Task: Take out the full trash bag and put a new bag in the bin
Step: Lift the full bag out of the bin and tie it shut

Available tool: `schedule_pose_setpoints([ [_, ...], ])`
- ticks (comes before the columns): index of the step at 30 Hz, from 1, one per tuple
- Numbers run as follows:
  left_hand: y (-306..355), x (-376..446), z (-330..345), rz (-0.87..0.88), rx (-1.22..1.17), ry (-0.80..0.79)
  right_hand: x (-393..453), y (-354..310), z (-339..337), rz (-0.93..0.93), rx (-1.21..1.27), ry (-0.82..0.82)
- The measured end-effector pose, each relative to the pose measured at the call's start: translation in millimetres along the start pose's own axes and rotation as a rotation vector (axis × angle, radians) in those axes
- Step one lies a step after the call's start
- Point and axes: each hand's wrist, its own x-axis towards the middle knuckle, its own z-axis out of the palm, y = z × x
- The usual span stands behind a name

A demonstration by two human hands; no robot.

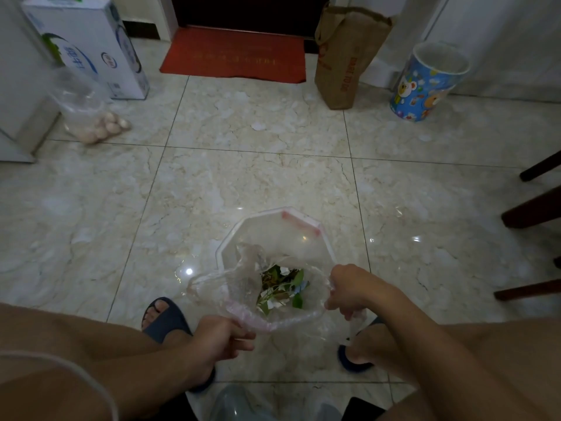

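- Head view, left hand (223,337): fingers curled closed, pinching the near edge of the clear bag (243,296) at its pink-tinted rim.
- Right hand (346,291): closed in a fist around the bag's right edge, gathering the plastic; a loose strip of film hangs below the fist.
- Bag: mouth stretched open between the two hands, its far part still inside the bin (273,235). The near rim is off the bin edge and held above it.
- Bag contents: green leaves, stems and white paper scraps (282,288), lying low in the bag.
- Bin: translucent white, many-sided rim with a pink strip on its far-right edge; stands on the tiled floor (243,171) between the person's feet, which wear dark slippers.
- Far right: blue cartoon-print tub (425,83), upright, interior looks white; contents cannot be told.
- Beside it: brown paper bag (346,56), upright.
- Far left: clear bag of eggs (91,117) next to a white carton (88,41).
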Motion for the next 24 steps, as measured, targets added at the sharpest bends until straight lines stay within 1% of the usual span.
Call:
schedule_pose_setpoints([
  [2,0,-5,-1,0.023,-0.056,0.093,0,0,0,-0.001,-0.012,0.005],
  [3,1,-7,-1,0.032,-0.079,0.106,0,0,0,-0.002,-0.013,0.003],
  [6,1,-8,0,0.051,-0.106,0.082,1,-2,-2,-0.001,-0.020,0.003],
  [13,-4,-4,-1,0.065,-0.006,0.062,3,-1,-1,-0.008,-0.034,0.018],
  [18,1,-12,-2,-0.007,0.103,0.028,5,-1,-1,-0.018,-0.034,0.033],
  [21,3,-26,-1,-0.031,0.166,-0.007,3,0,-3,-0.019,0.007,0.024],
  [24,8,-38,0,0.004,0.178,-0.011,-2,2,-10,-0.026,0.118,-0.018],
])
